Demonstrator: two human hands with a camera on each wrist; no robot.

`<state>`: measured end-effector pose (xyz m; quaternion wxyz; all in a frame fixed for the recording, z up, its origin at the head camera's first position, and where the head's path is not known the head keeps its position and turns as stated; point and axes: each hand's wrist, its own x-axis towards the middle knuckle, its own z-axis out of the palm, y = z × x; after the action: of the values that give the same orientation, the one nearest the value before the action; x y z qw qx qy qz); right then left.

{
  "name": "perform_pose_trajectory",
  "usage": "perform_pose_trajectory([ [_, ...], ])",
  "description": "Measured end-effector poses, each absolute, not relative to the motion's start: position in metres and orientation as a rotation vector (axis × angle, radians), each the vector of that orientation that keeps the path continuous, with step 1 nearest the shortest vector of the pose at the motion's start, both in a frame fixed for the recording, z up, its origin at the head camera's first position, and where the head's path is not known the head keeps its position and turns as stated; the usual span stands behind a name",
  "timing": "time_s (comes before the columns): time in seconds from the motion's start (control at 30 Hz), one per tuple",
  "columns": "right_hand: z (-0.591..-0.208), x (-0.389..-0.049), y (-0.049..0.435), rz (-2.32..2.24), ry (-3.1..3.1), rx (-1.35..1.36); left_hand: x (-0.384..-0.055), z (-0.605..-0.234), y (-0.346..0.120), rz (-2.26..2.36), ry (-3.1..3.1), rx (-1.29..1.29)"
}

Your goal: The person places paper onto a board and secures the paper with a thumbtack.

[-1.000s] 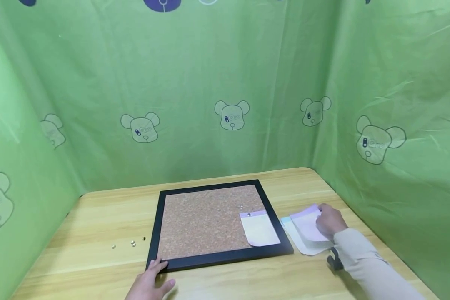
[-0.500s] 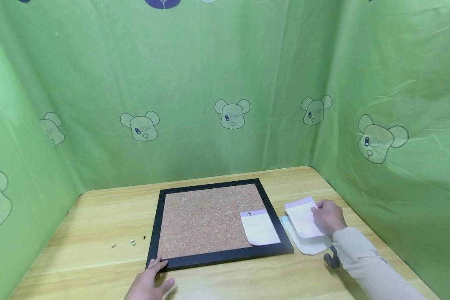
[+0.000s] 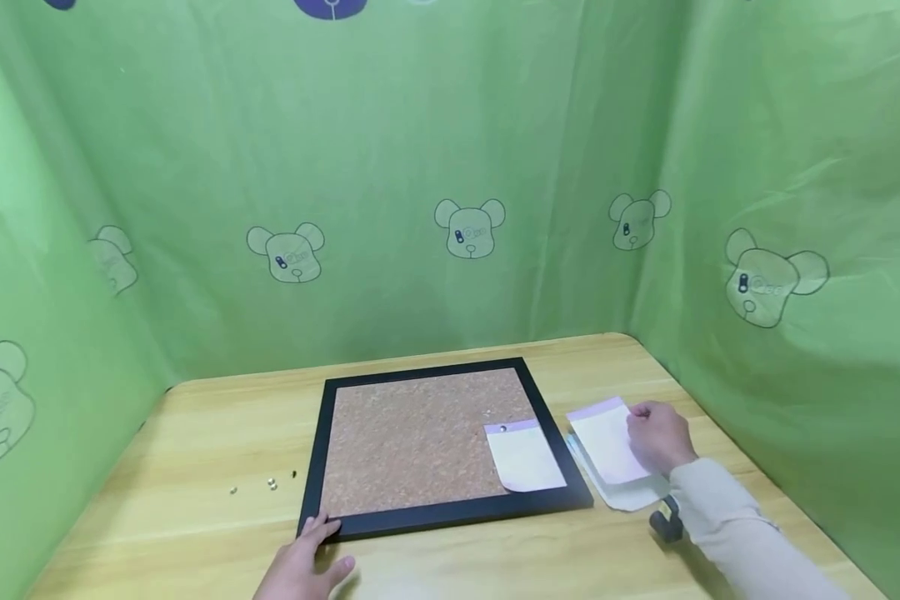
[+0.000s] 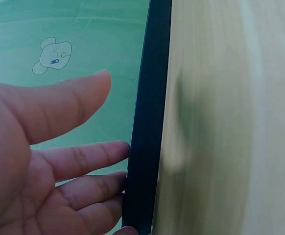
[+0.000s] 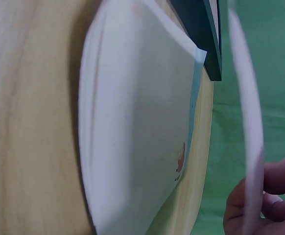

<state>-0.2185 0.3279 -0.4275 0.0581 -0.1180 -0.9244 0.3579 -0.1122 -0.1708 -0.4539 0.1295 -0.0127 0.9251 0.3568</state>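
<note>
By its right edge, my right hand (image 3: 660, 435) pinches a white note sheet (image 3: 606, 442) with a purple top strip. In the right wrist view this sheet shows edge-on between thumb and fingers, above a stack of paper (image 5: 147, 112) with a blue strip. A black-framed corkboard (image 3: 405, 450) lies flat to the left of the stack. On its lower right, a similar purple-topped sheet (image 3: 528, 462) is held by a silver pushpin (image 3: 503, 428). My left hand (image 3: 297, 568) rests its fingertips on the board's near left corner, with the thumb spread away from the frame.
Several small silver pushpins (image 3: 272, 484) and a tiny dark piece (image 3: 294, 474) lie left of the board. Green curtains (image 3: 375, 250) with bear-head prints enclose the wooden table (image 3: 450, 571) at the back and sides.
My right hand has raised the purple-topped sheet off the stack and turned its white face into view, shifting it slightly left. The left hand stays at the board's corner.
</note>
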Motion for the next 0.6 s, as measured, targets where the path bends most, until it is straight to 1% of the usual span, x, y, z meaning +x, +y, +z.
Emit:
perform_pose_trajectory([
  [0.6, -0.4208, -0.2253, 0.3196, 1.195, -2.84, -0.295, -0.1133, -0.4513, -0.1668, 1.038, 2.688, -0.049],
])
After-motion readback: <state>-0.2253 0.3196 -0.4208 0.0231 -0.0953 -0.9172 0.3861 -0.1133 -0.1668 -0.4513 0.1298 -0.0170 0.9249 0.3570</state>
